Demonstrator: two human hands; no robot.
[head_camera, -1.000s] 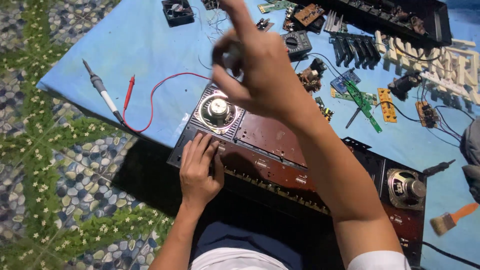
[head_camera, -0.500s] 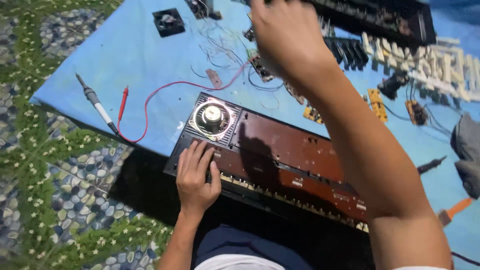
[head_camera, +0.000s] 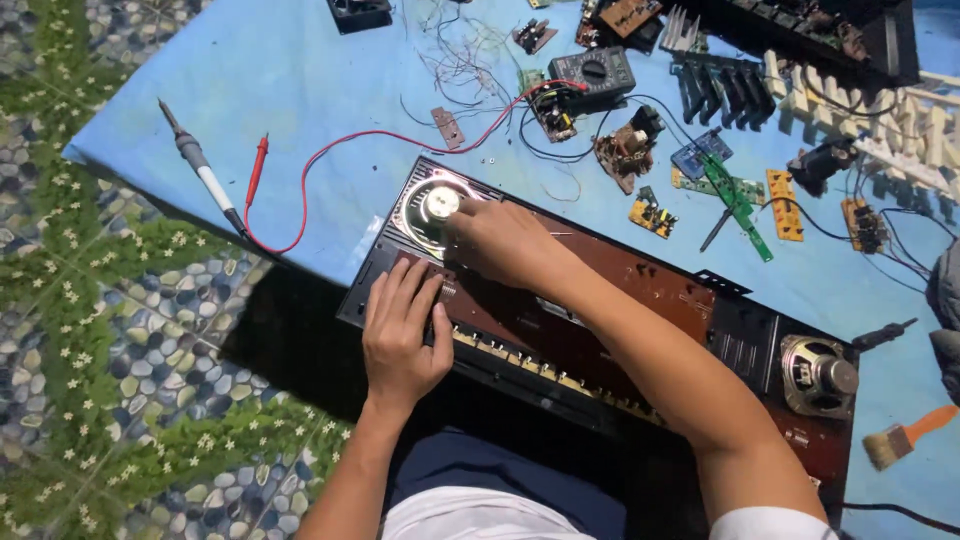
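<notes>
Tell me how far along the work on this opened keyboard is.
Done: the keyboard lies open, with loose boards and keys spread on the cloth. In hand: the left hand steadies the case while the right hand touches the left speaker. Left: nothing is reassembled yet.

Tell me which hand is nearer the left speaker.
Right. The right hand has its fingertips at the left speaker, touching its edge; the left hand rests flat on the case below it, apart.

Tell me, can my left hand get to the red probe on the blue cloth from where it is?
Probably yes: the left hand rests flat on the keyboard case, holding nothing, and the red probe lies uncovered on the cloth.
</notes>
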